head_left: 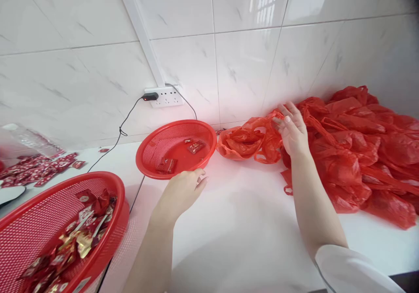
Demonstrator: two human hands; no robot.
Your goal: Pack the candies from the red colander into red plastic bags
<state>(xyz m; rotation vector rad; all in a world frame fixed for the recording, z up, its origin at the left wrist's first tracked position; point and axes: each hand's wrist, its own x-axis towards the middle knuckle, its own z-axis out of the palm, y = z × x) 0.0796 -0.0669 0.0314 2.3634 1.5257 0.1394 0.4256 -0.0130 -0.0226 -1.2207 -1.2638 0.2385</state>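
left hand (183,190) palm down at the near rim of a small red basket (153,164), fingers loosely spread and slightly curled, fingertips touching or just short of the rim; cannot tell which. nothing clasped in it. inside the small red basket, a few red wrapped sweets (195,146) on the mesh bottom, well apart from each other.

right hand (292,129) farther back and to the right, stretched out over a red plastic bag (248,142), fingers open and laid on its crumpled top edge, thumb side hidden; touching the film, but cannot tell whether any of it is pinched. bag lying on the white counter (248,223), just right of the small red basket, mouth and handles gaping toward the camera. white sleeve (353,271) pushed up on the right forearm, bottom right corner.

behind and right of the right hand, a big heap of red plastic bags (366,153) piled against the tiled wall (235,44), reaching to the right edge of the view.

at lower left, a large red basket (39,214) partly out of frame, holding a pile of wrapped sweets in red and gold (72,245). beyond it on the far left, more loose red packets (36,170) scattered flat on the counter, with a clear plastic bag (29,140) behind them.

on the wall above the small red basket, a white power strip (166,97) with a black plug (149,96) in it, black cable hanging down to the left toward the counter.
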